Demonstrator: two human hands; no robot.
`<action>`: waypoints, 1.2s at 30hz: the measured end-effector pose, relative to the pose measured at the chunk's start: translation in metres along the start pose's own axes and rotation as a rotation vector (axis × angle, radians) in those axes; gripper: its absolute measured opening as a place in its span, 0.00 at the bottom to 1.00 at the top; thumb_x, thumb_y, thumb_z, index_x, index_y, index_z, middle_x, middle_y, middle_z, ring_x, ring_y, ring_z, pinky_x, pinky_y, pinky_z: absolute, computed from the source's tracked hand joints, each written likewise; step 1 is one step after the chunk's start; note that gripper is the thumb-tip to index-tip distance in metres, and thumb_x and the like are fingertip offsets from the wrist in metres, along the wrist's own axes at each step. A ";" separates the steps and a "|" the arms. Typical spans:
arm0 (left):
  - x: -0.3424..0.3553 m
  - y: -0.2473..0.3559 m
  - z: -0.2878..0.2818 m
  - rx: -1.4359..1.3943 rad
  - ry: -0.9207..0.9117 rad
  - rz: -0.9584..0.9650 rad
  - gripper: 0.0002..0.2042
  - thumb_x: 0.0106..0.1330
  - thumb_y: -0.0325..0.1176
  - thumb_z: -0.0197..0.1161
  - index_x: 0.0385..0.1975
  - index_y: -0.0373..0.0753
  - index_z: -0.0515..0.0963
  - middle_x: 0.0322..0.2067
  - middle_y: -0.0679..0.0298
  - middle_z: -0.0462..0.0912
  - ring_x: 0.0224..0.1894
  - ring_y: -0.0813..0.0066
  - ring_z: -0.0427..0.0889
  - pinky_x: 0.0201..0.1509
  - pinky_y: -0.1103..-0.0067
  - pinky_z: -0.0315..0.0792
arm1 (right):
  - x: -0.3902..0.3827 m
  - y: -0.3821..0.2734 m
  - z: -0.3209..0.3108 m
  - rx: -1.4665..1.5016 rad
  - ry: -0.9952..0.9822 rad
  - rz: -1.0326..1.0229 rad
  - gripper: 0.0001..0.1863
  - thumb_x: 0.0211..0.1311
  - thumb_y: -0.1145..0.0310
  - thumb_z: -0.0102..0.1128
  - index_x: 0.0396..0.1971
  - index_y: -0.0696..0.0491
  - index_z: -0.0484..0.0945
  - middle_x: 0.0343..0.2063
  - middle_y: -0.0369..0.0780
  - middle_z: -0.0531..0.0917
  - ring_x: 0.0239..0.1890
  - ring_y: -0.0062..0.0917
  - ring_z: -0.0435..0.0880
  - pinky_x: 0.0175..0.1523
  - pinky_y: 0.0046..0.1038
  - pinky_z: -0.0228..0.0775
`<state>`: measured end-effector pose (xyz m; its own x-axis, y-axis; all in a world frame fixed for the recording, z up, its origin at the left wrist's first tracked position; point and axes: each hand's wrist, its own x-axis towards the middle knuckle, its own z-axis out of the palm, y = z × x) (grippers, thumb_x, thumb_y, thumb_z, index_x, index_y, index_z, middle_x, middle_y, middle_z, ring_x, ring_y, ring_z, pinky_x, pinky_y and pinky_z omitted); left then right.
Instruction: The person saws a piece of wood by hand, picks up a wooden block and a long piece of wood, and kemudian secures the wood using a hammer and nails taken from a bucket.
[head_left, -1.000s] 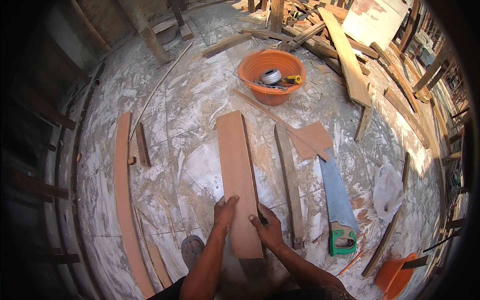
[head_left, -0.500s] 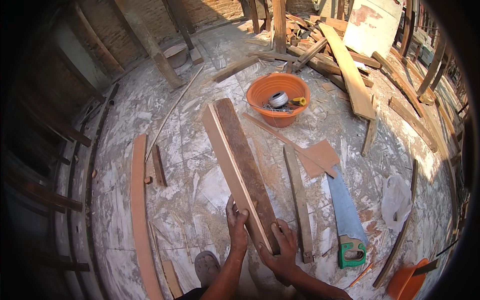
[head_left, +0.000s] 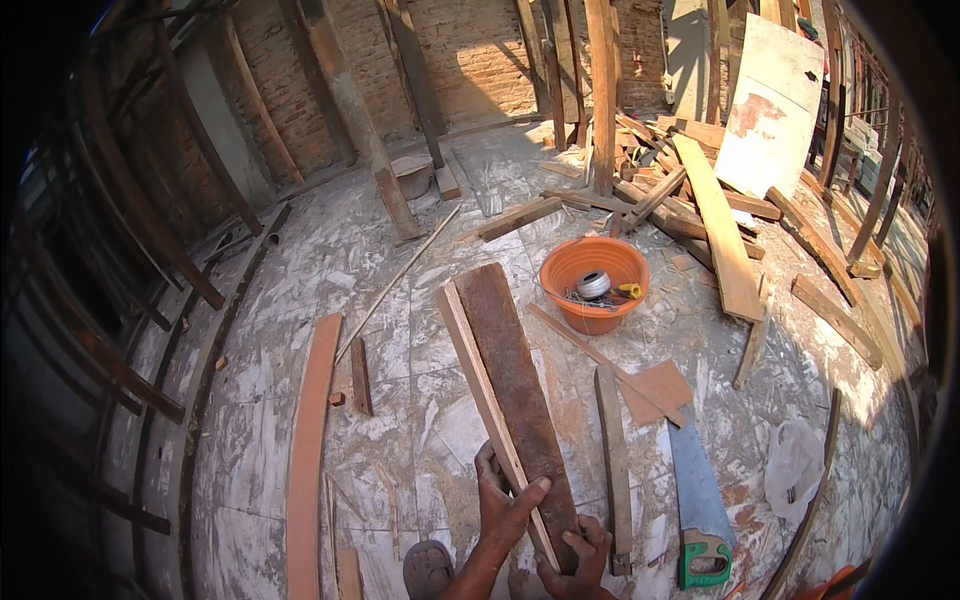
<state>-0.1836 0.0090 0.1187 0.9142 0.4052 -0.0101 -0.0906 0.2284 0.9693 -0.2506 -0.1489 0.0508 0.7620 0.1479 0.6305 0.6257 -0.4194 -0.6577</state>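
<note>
A dark-brown, rectangular wooden plank [head_left: 517,370], faced on its left side with a thin, pale-edged board [head_left: 489,402], is held aslant above the white-stained grey floor [head_left: 255,450]. Left side and near end are clamped by the left hand [head_left: 506,508] and right hand [head_left: 588,552], respectively.

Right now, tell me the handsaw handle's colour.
The handsaw handle is mostly green; see the head view.

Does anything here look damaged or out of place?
Yes. The pale panel at the back right has a reddish-brown patch where its surface looks worn or stained. Beside it, timber lies in a jumbled pile, pieces crossing at odd angles. The floor is blotched with white.
</note>
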 end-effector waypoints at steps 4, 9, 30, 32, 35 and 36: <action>-0.001 0.002 -0.003 -0.060 -0.010 -0.012 0.50 0.51 0.41 0.79 0.69 0.30 0.52 0.57 0.47 0.71 0.60 0.59 0.76 0.65 0.67 0.73 | -0.002 0.001 0.000 0.019 -0.007 -0.030 0.36 0.49 0.68 0.79 0.60 0.56 0.73 0.60 0.57 0.74 0.58 0.53 0.75 0.61 0.51 0.67; -0.003 -0.002 -0.018 -0.159 -0.069 -0.048 0.47 0.52 0.39 0.75 0.70 0.33 0.53 0.56 0.50 0.73 0.57 0.59 0.79 0.62 0.67 0.76 | -0.010 0.001 0.008 0.089 -0.033 0.038 0.42 0.47 0.65 0.81 0.63 0.57 0.71 0.59 0.56 0.74 0.57 0.52 0.75 0.61 0.51 0.68; -0.006 -0.046 -0.064 -0.668 -0.234 -0.301 0.47 0.48 0.50 0.71 0.69 0.32 0.63 0.55 0.49 0.78 0.53 0.54 0.82 0.58 0.60 0.81 | 0.010 -0.004 -0.013 0.309 -0.431 0.427 0.56 0.48 0.54 0.86 0.70 0.62 0.59 0.60 0.52 0.75 0.66 0.39 0.74 0.70 0.39 0.65; -0.003 -0.046 -0.058 -0.664 -0.223 -0.309 0.49 0.47 0.53 0.71 0.70 0.32 0.62 0.53 0.50 0.78 0.52 0.55 0.82 0.56 0.59 0.81 | 0.020 -0.005 -0.017 0.348 -0.449 0.487 0.56 0.47 0.54 0.86 0.69 0.62 0.59 0.59 0.53 0.75 0.65 0.40 0.74 0.70 0.39 0.65; -0.006 -0.053 -0.064 -0.697 -0.228 -0.321 0.49 0.48 0.54 0.71 0.70 0.33 0.63 0.53 0.50 0.78 0.52 0.55 0.82 0.57 0.60 0.81 | 0.029 -0.011 -0.020 0.421 -0.518 0.582 0.56 0.48 0.53 0.86 0.68 0.61 0.57 0.60 0.52 0.73 0.65 0.39 0.74 0.71 0.38 0.64; -0.007 -0.052 -0.065 -0.695 -0.224 -0.322 0.48 0.48 0.54 0.71 0.70 0.33 0.63 0.53 0.50 0.78 0.53 0.55 0.82 0.57 0.60 0.81 | 0.031 -0.012 -0.020 0.444 -0.545 0.608 0.56 0.48 0.52 0.85 0.68 0.60 0.57 0.60 0.51 0.73 0.65 0.39 0.73 0.71 0.38 0.63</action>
<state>-0.2107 0.0523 0.0519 0.9883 0.0549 -0.1420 0.0329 0.8337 0.5512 -0.2376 -0.1578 0.0866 0.8830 0.4624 -0.0811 0.0136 -0.1978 -0.9802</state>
